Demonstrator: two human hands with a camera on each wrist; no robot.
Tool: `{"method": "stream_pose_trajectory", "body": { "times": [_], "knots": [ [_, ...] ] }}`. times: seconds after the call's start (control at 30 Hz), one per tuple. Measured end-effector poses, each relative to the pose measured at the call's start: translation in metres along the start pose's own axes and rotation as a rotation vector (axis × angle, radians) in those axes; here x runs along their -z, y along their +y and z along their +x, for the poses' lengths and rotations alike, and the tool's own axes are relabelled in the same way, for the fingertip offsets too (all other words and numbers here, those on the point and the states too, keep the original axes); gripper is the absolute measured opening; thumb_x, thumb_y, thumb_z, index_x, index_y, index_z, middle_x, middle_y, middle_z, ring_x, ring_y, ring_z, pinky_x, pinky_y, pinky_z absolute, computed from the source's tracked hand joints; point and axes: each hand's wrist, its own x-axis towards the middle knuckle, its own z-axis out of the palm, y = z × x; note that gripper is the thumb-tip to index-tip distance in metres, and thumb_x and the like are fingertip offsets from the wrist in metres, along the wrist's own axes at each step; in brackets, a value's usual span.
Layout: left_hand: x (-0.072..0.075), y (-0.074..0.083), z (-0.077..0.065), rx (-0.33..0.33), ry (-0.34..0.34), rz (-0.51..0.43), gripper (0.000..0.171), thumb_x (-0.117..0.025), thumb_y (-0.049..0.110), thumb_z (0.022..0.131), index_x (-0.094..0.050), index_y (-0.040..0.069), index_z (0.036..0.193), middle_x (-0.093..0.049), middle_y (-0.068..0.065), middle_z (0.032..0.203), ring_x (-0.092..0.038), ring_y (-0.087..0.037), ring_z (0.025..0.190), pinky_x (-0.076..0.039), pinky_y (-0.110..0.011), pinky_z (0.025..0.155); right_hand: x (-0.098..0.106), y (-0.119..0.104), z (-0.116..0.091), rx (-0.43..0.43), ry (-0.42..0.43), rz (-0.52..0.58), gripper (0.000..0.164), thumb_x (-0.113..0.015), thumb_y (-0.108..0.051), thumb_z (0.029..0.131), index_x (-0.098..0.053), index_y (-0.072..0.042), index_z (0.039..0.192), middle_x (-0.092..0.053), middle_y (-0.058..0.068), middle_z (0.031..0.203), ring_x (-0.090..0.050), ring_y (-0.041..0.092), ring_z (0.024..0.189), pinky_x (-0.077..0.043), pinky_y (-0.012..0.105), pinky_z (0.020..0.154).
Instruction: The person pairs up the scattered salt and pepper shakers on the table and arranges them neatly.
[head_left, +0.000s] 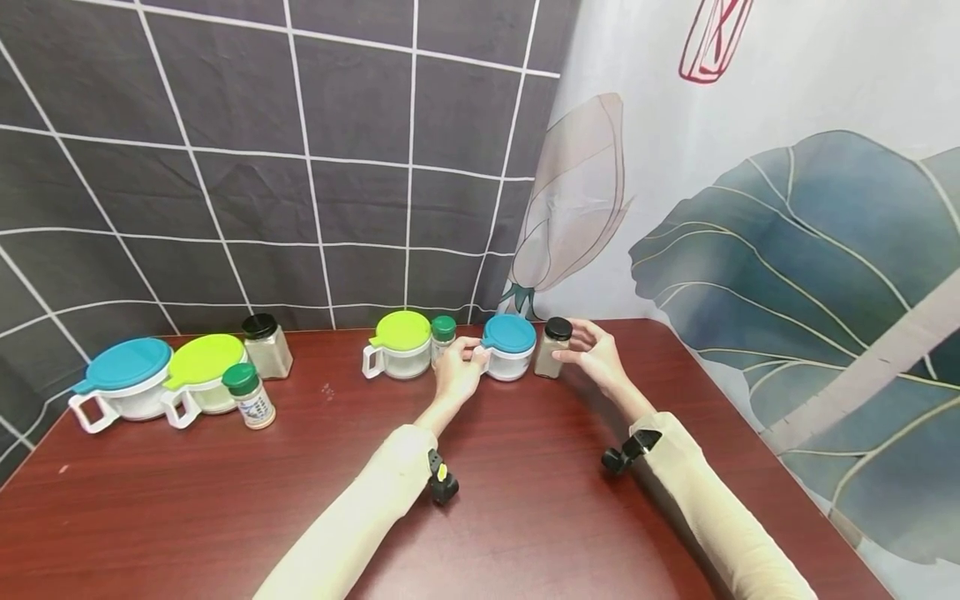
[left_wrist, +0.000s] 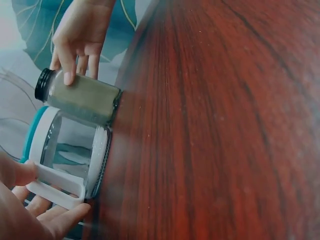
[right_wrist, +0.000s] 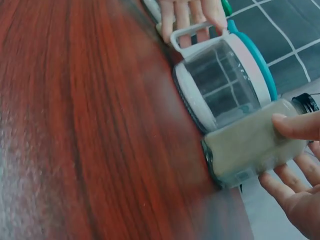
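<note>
A clear jar with a blue lid and white handle (head_left: 509,357) stands by the back edge of the table. My left hand (head_left: 456,372) pinches its handle (left_wrist: 60,184), thumb on one side and fingers on the other. Close against its right side stands a square glass spice jar (right_wrist: 252,145) with a black lid and pale powder inside. My right hand (head_left: 597,357) holds that spice jar, its thumb on the near face and fingers round the far side. Left of my left hand are a green-capped shaker (head_left: 442,330), partly hidden, and a lime-lidded jar (head_left: 402,343).
Further left stand a wide blue-lidded jar (head_left: 129,377), another lime-lidded jar (head_left: 204,375), a green-capped shaker (head_left: 250,397) and a black-lidded spice jar (head_left: 267,347). A grey checked cloth (head_left: 360,200) and a leaf-printed curtain (head_left: 810,250) hang behind the red-brown table (head_left: 525,483).
</note>
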Motion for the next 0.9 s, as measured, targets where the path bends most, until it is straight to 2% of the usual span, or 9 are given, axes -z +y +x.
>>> {"method": "stream_pose_trajectory", "body": {
  "times": [0.1,0.23,0.37,0.47,0.53,0.67,0.9],
  "knots": [
    [-0.001,-0.002,-0.002,-0.007,-0.009,-0.009,0.018,-0.066,0.009,0.086,-0.069,0.0,0.102,-0.074,-0.019,0.092,-0.071,-0.031,0.088,-0.049,-0.045,0.087,0.002,0.002,-0.003,0.045,-0.031,-0.027,0.06,-0.075,0.001,0.077,-0.05,0.003,0.132,-0.06,0.025,0.127,-0.059,-0.004,0.097,-0.049,0.016,0.09],
    [-0.002,-0.003,0.0,-0.023,-0.005,-0.011,0.017,-0.065,0.008,0.086,-0.069,0.0,0.1,-0.074,-0.019,0.09,-0.071,-0.031,0.085,-0.048,-0.044,0.086,0.005,0.005,-0.005,0.086,-0.067,-0.058,0.059,-0.073,0.001,0.08,-0.049,0.004,0.133,-0.057,0.027,0.13,-0.058,0.001,0.104,-0.048,0.02,0.096],
    [-0.002,-0.003,0.003,-0.035,-0.001,-0.022,0.016,-0.065,0.007,0.087,-0.069,-0.001,0.1,-0.073,-0.02,0.091,-0.071,-0.031,0.084,-0.049,-0.044,0.084,0.007,0.004,-0.002,0.109,-0.112,-0.067,0.058,-0.072,0.002,0.082,-0.047,0.004,0.135,-0.056,0.026,0.132,-0.059,0.022,0.116,-0.047,0.027,0.1],
    [-0.002,-0.002,0.004,-0.044,-0.009,-0.023,0.015,-0.065,0.007,0.087,-0.068,-0.001,0.099,-0.073,-0.02,0.092,-0.071,-0.032,0.085,-0.051,-0.044,0.083,0.009,-0.004,-0.004,0.143,-0.139,-0.104,0.057,-0.07,0.004,0.082,-0.046,0.007,0.134,-0.056,0.03,0.13,-0.057,0.038,0.119,-0.047,0.04,0.1],
    [-0.002,-0.001,0.005,-0.05,-0.017,-0.017,0.014,-0.065,0.007,0.087,-0.068,-0.001,0.099,-0.073,-0.02,0.092,-0.072,-0.031,0.085,-0.052,-0.043,0.081,0.011,-0.01,-0.006,0.162,-0.156,-0.127,0.057,-0.069,0.006,0.082,-0.046,0.009,0.134,-0.056,0.032,0.129,-0.055,0.044,0.118,-0.046,0.048,0.099],
    [-0.002,-0.001,0.005,-0.056,-0.053,-0.032,0.013,-0.064,0.005,0.088,-0.067,-0.002,0.098,-0.073,-0.021,0.095,-0.071,-0.032,0.087,-0.055,-0.041,0.08,0.011,-0.019,-0.009,0.168,-0.178,-0.13,0.057,-0.068,0.008,0.082,-0.045,0.011,0.133,-0.055,0.033,0.128,-0.054,0.046,0.119,-0.043,0.054,0.1],
    [-0.004,-0.001,0.011,-0.06,-0.105,-0.034,0.014,-0.064,0.005,0.089,-0.066,-0.003,0.1,-0.071,-0.022,0.098,-0.069,-0.032,0.092,-0.055,-0.042,0.083,0.011,-0.022,-0.008,0.181,-0.167,-0.142,0.056,-0.068,0.008,0.082,-0.045,0.012,0.133,-0.056,0.032,0.128,-0.053,0.046,0.12,-0.042,0.053,0.101]
  ]
}}
